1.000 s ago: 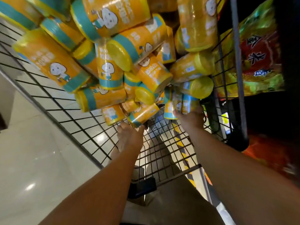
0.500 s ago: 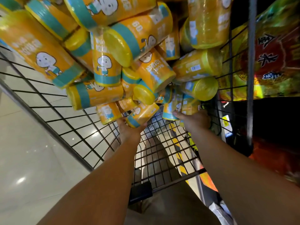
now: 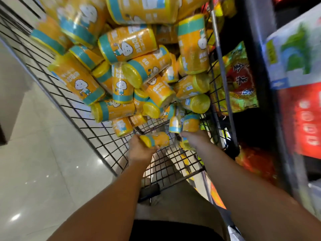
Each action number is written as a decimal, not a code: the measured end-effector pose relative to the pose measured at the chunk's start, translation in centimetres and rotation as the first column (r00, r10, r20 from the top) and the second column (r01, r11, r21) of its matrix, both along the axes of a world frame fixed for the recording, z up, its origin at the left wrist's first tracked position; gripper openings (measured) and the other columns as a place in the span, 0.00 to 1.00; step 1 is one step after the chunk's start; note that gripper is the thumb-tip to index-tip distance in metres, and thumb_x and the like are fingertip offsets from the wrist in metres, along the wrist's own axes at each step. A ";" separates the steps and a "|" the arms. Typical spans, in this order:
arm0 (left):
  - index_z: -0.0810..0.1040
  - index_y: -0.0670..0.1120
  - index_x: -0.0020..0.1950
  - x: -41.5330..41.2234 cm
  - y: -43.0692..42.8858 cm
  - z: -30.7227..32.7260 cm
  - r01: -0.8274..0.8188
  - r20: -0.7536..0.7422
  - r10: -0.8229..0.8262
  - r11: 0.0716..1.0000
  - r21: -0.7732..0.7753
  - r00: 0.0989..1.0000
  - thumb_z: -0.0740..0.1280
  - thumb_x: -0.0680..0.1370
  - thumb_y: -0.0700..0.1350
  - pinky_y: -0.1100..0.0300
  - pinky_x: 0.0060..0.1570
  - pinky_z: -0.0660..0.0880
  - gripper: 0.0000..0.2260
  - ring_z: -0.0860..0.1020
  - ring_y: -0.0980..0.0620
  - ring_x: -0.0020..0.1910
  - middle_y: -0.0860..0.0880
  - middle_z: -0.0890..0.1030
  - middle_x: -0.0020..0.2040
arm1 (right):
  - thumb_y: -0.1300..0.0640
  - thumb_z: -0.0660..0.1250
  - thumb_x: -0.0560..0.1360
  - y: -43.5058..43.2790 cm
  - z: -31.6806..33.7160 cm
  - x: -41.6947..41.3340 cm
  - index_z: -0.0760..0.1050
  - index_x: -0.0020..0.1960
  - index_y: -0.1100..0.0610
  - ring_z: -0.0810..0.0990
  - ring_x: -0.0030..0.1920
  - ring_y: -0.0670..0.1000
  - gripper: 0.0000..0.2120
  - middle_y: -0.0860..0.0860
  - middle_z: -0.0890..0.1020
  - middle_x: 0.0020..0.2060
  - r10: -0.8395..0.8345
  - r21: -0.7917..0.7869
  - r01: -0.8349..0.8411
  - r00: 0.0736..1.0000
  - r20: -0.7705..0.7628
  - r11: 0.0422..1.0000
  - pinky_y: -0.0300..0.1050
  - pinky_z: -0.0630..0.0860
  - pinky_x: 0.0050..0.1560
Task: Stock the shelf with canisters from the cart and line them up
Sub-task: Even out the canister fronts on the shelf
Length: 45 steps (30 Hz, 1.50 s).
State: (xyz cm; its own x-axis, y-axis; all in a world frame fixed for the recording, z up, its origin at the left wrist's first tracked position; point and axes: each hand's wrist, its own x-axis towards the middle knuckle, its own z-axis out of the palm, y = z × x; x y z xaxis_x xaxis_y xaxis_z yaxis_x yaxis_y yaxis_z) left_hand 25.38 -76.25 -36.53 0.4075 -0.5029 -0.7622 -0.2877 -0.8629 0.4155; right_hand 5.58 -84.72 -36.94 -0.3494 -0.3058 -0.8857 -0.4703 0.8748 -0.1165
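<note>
We judge the stocking to be far from finished: the wire cart (image 3: 97, 134) is heaped with yellow-and-teal canisters (image 3: 126, 47), piled every way from its far end down to near its close end. What we can see of the shelf (image 3: 258, 84), alongside the cart's right wall, shows only snack bags (image 3: 238, 79) and blurred boxes (image 3: 293, 54). No canister stands on it in view, so the placing and the lining up look wholly ahead of us. This moment seems to be the picking. Our left hand (image 3: 140, 151) is over the cart's near end with its fingers curled round one canister (image 3: 156, 140), which lies sideways in the grip, yellow lid toward the cart's left wall, just clear of the pile. Our right hand (image 3: 197, 139) reaches into the near right corner, up against two upright canisters (image 3: 191, 122) standing by the right wall. It touches them, but its fingers are hidden behind them, so we cannot tell whether it has closed on either one.
</note>
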 end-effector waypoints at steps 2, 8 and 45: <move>0.72 0.53 0.59 0.8 -0.9 2.0 0.153 -0.010 -0.154 0.986 -0.061 0.988 0.83 0.60 0.56 0.48 0.52 0.79 0.33 0.79 0.49 0.53 0.51 0.78 0.55 | 0.49 0.79 0.68 0.7 1.7 0.2 0.74 0.57 0.60 0.78 0.45 0.56 0.25 0.56 0.79 0.51 0.004 -0.023 -0.003 0.999 0.038 1.000 0.42 0.71 0.34; 0.71 0.51 0.70 3.9 -3.8 8.6 0.301 -0.074 -0.333 0.911 -0.283 0.940 0.83 0.64 0.48 0.48 0.62 0.74 0.37 0.73 0.48 0.61 0.50 0.72 0.60 | 0.46 0.81 0.61 1.8 8.4 1.5 0.72 0.61 0.57 0.82 0.50 0.57 0.34 0.53 0.81 0.50 0.031 -0.110 -0.008 0.978 0.208 0.994 0.54 0.82 0.48; 0.79 0.42 0.59 3.8 6.8 37.2 0.316 -0.888 -0.416 0.884 -0.344 0.197 0.76 0.69 0.50 0.49 0.39 0.83 0.22 0.85 0.44 0.42 0.40 0.85 0.50 | 0.54 0.82 0.66 33.9 39.8 12.8 0.76 0.62 0.50 0.85 0.50 0.49 0.27 0.51 0.86 0.52 -0.568 -0.735 0.675 0.632 0.527 0.069 0.41 0.81 0.45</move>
State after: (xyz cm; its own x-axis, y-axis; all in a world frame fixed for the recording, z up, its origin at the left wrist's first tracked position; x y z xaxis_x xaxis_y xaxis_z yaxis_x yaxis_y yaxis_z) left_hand 29.15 -69.42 0.71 -0.7862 -0.4519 -0.4216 0.0561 -0.7315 0.6795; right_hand 18.39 -50.84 2.83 -0.7647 -0.5487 -0.3378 0.2489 0.2321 -0.9403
